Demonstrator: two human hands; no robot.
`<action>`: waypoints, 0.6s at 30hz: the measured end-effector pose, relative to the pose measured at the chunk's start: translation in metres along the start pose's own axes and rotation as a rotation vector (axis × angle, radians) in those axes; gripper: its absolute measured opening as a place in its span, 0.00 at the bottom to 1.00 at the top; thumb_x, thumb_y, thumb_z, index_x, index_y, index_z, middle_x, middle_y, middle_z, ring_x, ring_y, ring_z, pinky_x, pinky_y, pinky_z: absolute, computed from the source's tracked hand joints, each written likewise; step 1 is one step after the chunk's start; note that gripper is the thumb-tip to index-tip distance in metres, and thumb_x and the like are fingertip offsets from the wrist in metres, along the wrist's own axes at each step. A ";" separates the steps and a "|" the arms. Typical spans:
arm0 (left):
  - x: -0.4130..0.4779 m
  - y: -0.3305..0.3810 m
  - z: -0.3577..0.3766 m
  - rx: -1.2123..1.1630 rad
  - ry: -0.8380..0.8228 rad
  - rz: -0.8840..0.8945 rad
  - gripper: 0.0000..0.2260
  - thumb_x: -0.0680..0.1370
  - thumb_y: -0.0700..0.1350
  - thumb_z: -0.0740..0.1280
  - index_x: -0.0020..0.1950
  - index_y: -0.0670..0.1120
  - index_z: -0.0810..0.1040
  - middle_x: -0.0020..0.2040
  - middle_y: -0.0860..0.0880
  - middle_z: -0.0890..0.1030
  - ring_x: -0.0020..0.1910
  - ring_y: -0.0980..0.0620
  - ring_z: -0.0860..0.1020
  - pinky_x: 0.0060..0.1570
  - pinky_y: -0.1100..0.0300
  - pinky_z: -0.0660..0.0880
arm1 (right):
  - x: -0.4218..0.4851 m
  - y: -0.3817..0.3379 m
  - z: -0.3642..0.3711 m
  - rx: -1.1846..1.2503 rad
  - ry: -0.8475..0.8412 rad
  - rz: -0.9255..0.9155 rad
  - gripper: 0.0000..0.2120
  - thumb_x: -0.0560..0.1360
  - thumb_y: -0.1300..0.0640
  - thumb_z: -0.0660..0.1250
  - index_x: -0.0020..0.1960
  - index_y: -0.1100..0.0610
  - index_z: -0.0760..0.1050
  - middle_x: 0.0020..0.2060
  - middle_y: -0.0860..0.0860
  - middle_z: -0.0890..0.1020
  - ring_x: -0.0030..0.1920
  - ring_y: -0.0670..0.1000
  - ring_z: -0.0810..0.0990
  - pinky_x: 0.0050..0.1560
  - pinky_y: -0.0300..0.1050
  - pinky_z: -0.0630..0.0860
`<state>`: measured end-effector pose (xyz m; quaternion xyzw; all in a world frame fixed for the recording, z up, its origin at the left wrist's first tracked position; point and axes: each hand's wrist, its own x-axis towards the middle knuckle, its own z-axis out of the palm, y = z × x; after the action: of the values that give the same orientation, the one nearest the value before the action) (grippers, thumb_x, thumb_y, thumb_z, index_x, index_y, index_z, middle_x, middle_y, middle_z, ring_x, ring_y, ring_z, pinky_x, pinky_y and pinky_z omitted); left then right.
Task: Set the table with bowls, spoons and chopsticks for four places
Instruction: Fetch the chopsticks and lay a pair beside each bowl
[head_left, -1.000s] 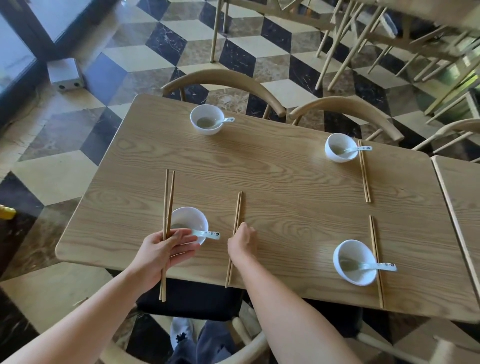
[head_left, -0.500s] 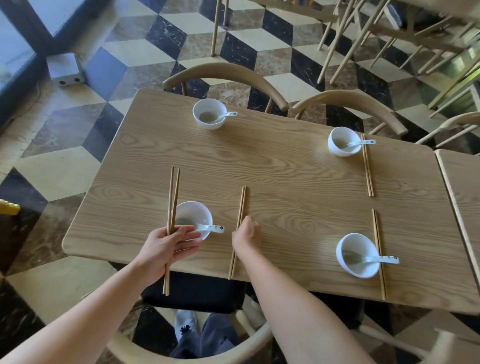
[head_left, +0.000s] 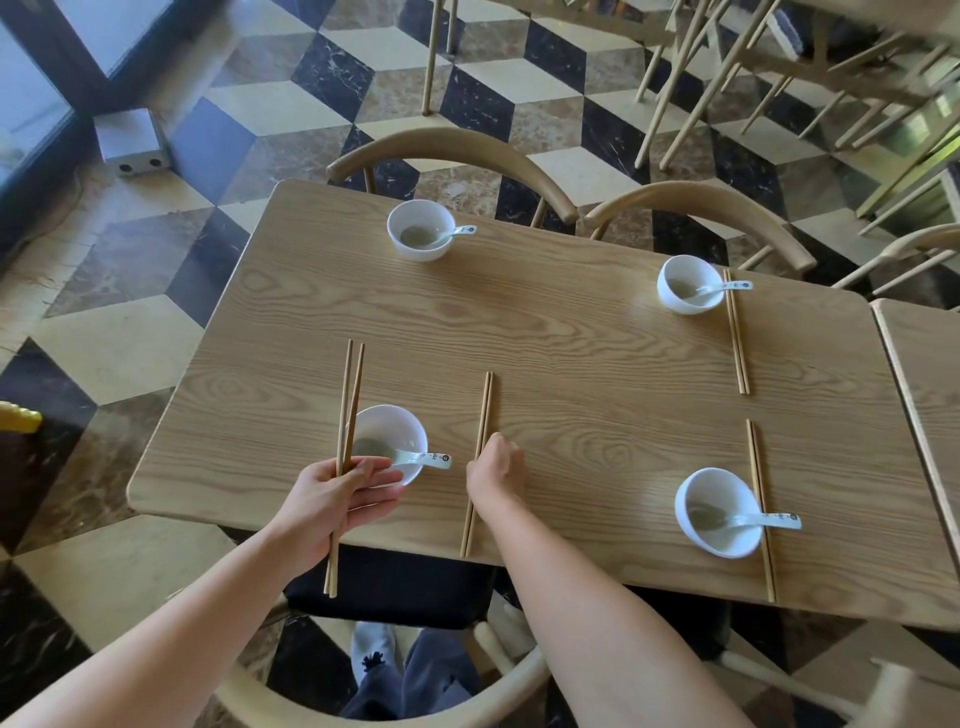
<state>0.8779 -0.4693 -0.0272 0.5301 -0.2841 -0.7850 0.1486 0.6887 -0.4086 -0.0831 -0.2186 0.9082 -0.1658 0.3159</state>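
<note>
Four white bowls, each with a white spoon in it, stand on the wooden table (head_left: 571, 364): near left (head_left: 400, 431), near right (head_left: 719, 512), far left (head_left: 421, 228), far right (head_left: 688, 283). My left hand (head_left: 337, 493) grips a pair of chopsticks (head_left: 349, 400) above the near left bowl's left side. My right hand (head_left: 493, 467) rests curled on a second pair (head_left: 483, 410) lying to the right of that bowl. Further pairs lie beside the near right bowl (head_left: 759, 499) and the far right bowl (head_left: 736, 338). No chopsticks lie by the far left bowl.
Two wooden chairs with curved backs (head_left: 457, 150) (head_left: 701, 208) stand at the far side. A chair with a dark seat (head_left: 395, 582) sits under the near edge. A second table (head_left: 930, 374) adjoins on the right. A grey box (head_left: 130, 140) rests on the checkered floor.
The view has shifted slightly. Both hands keep their places by the near left bowl, the left still holding its chopsticks and the right still on the lying pair.
</note>
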 end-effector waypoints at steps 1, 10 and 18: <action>0.000 0.000 0.001 0.004 -0.002 -0.001 0.11 0.83 0.40 0.62 0.60 0.34 0.77 0.53 0.35 0.85 0.49 0.41 0.85 0.49 0.50 0.83 | -0.002 -0.002 -0.003 -0.047 0.014 0.003 0.05 0.78 0.63 0.61 0.43 0.58 0.70 0.41 0.49 0.72 0.43 0.55 0.75 0.39 0.41 0.68; -0.013 0.010 0.045 0.225 -0.260 -0.159 0.20 0.79 0.53 0.64 0.55 0.35 0.79 0.43 0.41 0.84 0.25 0.53 0.75 0.21 0.66 0.69 | -0.027 -0.029 -0.058 0.935 -0.462 0.083 0.12 0.78 0.54 0.69 0.46 0.64 0.80 0.35 0.54 0.83 0.33 0.51 0.79 0.39 0.47 0.78; -0.021 0.005 0.078 0.201 -0.364 -0.154 0.18 0.80 0.59 0.62 0.46 0.44 0.75 0.36 0.43 0.79 0.24 0.52 0.72 0.20 0.66 0.63 | -0.032 -0.027 -0.082 1.052 -0.473 0.079 0.02 0.76 0.67 0.69 0.45 0.66 0.79 0.34 0.57 0.82 0.29 0.51 0.78 0.28 0.38 0.76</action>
<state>0.8144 -0.4400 0.0130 0.4117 -0.3415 -0.8447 -0.0191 0.6661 -0.4017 0.0063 -0.0290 0.6157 -0.5297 0.5826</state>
